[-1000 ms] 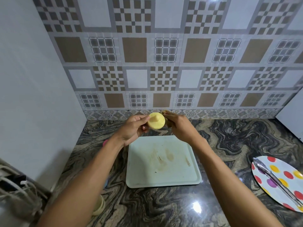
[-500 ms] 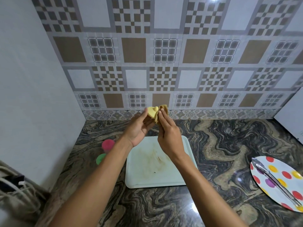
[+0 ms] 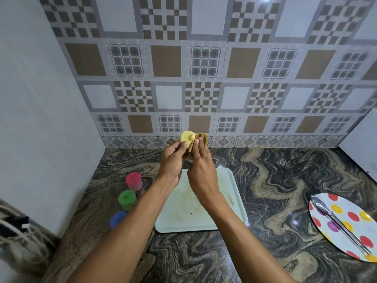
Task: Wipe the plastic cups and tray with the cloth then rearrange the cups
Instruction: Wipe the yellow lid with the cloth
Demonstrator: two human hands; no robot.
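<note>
Up off the counter, gripping the yellow cup [image 3: 186, 136] in the left hand [image 3: 171, 162], fingers curled round it, thumb laid on its face. Pinching the brown cloth [image 3: 203, 138] in the right hand [image 3: 202, 170], with the cloth bunched against the cup's right side. Holding both above the far edge of the tray [image 3: 234, 190], close to the foot of the tiled wall [image 3: 204, 99].

Below the forearms, lying flat on the marbled counter [image 3: 275, 180]: the white tray, smeared brown in the middle, near and right rims in plain sight, left rim mostly hidden by the left arm.

Left of the tray, standing in a line along the plain white wall [image 3: 40, 119]: pink cup [image 3: 133, 180] farthest, green cup [image 3: 127, 199] just nearer, blue cup [image 3: 118, 218] nearest and partly behind the left forearm. Only a narrow strip of counter between these cups and the tray.

Right of the tray, a broad stretch of bare counter running out to the spotted plate [image 3: 326, 203], well apart from the tray and cut by the frame's lower right edge. Lying slantwise across that plate: metal tongs [image 3: 338, 223]. Hard against the far right edge, a white appliance [image 3: 361, 144]. At the lower left corner, a tangle of cables [image 3: 18, 227].
</note>
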